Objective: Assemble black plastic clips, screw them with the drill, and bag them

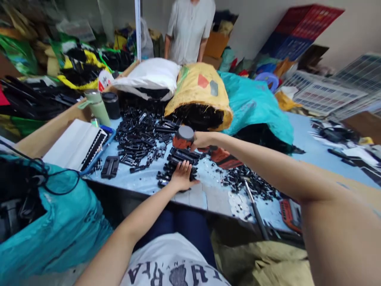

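Note:
My left hand lies flat, fingers stretched out, on a pile of black plastic parts near the front edge of the light blue table. My right hand reaches further in and grips a round red container with a grey lid just behind that pile. A wider spread of black parts covers the table to the left of both hands.
Open sacks lie behind: white, yellow, teal. A green bottle, a dark cup and a white tray stand at left. A person in a grey shirt stands across. A rod lies at right.

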`<state>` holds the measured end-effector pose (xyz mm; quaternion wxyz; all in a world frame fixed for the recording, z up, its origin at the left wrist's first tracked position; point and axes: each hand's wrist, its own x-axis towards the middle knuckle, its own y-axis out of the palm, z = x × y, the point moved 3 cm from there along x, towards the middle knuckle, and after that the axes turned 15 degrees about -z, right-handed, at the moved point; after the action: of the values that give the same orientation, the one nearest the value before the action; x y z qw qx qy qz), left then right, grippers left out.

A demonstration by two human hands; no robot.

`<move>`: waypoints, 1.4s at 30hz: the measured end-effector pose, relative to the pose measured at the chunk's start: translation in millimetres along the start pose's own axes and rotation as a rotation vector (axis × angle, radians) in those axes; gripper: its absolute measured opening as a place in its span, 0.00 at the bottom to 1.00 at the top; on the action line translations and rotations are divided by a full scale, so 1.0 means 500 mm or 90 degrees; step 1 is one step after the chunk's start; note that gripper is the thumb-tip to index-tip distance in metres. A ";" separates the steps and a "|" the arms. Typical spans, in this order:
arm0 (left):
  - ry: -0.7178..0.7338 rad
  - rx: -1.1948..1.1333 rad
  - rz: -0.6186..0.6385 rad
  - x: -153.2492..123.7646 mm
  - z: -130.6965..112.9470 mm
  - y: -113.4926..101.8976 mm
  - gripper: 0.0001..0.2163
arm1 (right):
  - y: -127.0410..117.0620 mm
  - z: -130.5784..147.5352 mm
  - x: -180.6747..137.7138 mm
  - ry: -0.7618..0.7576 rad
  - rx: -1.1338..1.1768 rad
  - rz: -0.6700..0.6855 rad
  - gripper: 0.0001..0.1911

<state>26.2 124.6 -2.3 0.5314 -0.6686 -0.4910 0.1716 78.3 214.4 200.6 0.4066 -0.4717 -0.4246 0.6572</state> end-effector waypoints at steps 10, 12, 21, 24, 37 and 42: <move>0.015 -0.003 -0.015 0.005 0.007 0.003 0.40 | 0.030 0.025 -0.005 -0.004 -0.138 0.131 0.15; 0.011 -0.001 -0.009 0.005 0.007 0.004 0.40 | 0.032 0.032 0.002 -0.010 -0.145 0.143 0.14; 0.025 -0.011 -0.042 -0.003 0.002 -0.011 0.39 | 0.042 0.054 -0.011 -0.017 -0.145 0.092 0.09; 0.032 -0.022 -0.084 -0.007 0.003 -0.011 0.38 | 0.048 0.060 -0.049 -0.020 -0.144 0.108 0.11; 0.020 -0.044 -0.174 -0.019 0.005 -0.006 0.33 | 0.060 0.121 -0.100 -0.083 -0.211 0.110 0.13; 0.017 -0.044 -0.157 -0.011 0.003 -0.008 0.33 | 0.044 0.110 -0.123 -0.072 -0.147 0.092 0.16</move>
<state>20.5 120.7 -0.9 0.5316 -0.6235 -0.5679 0.0788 35.9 140.3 207.6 0.2768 -0.5065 -0.4846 0.6572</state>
